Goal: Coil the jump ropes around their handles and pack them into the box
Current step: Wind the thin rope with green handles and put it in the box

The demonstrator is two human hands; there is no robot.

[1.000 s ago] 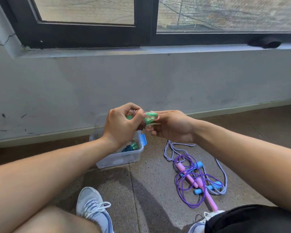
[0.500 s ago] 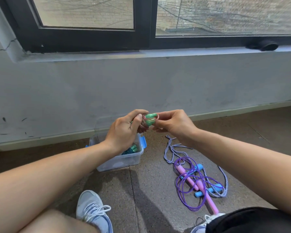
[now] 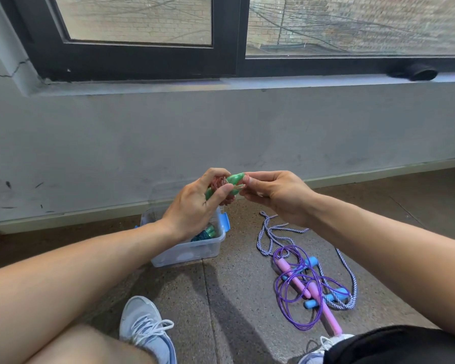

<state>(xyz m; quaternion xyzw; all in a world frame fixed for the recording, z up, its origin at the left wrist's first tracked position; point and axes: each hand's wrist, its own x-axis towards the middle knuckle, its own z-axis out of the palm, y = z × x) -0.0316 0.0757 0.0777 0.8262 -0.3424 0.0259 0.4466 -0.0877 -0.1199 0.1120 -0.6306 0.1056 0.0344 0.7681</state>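
**Above box: both hands on green-handled rope**

Head view: above box [image 3: 184, 252], L hand [image 3: 192, 206] grips green handles [image 3: 233, 179] w/ pink rope [image 3: 219, 183] coiled round them; R hand [image 3: 276, 194] pinches rope end. On floor right of box: purple rope [image 3: 300, 292], striped rope [image 3: 272, 236], uncoiled.
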